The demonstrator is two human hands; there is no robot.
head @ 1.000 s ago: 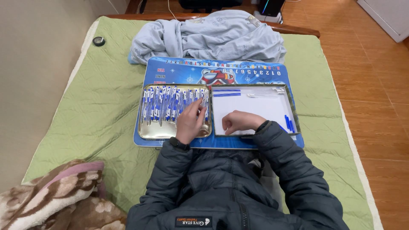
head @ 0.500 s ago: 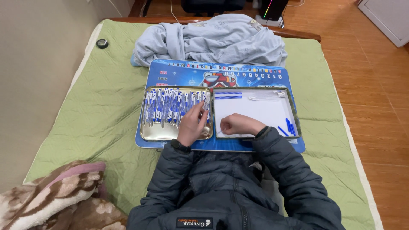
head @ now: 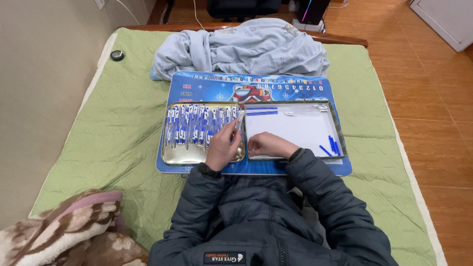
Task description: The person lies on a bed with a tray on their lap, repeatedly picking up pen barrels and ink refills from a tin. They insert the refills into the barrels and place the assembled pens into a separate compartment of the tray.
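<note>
Your left hand [head: 222,146] pinches one pen [head: 238,124] over left tray [head: 170,155], among pens too many to count. Your right hand [head: 268,145] curled, resting in right tray [head: 340,133]; three blue caps [head: 331,146] at its right edge. Two trays on blue lap board [head: 197,81], on bed [head: 108,128].

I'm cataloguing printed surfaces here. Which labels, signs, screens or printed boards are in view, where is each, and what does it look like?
Blue rectangular printed lap board: on the green bedspread, under both trays; cartoon figure, rows of characters.
Small white jacket label: bottom edge, on the dark puffer jacket.
No screens or signs.
</note>
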